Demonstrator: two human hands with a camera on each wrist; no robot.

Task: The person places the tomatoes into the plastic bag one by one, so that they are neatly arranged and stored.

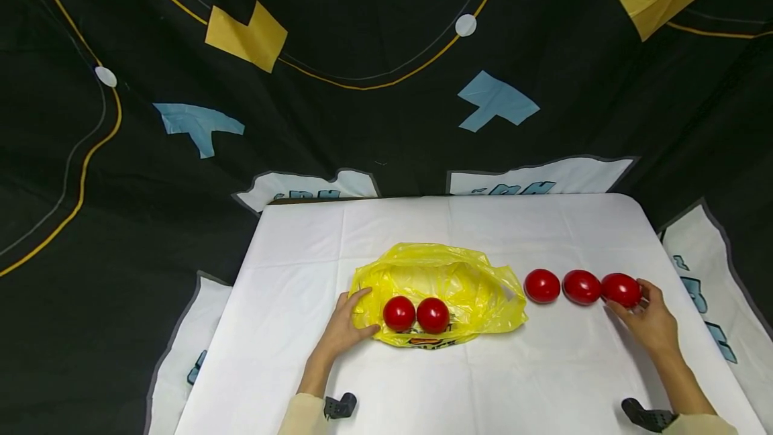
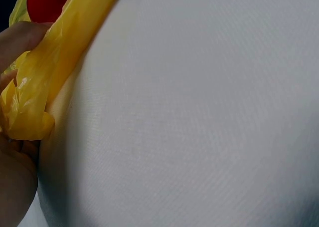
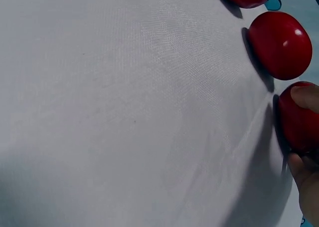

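A yellow plastic bag (image 1: 483, 307) lies on the table with its mouth spread wide. Inside it sit two glossy red balls (image 1: 399, 314), side by side. My left hand (image 1: 345, 329) grips the bag's left edge; in the left wrist view its thumb (image 2: 22, 42) lies over the yellow plastic. To the right of the bag, three more red balls stand in a row: a left one (image 1: 542, 286), a middle one (image 1: 582, 287) and a right one (image 1: 621, 290). My right hand (image 1: 652, 317) holds the right one from its outer side, thumb and fingers around it.
A white cloth (image 1: 410, 388) covers the table. Behind and beside it hangs a dark printed fabric (image 1: 374, 133). Dark wrist devices (image 1: 341, 406) are worn on both wrists. The table's right edge runs close to my right hand.
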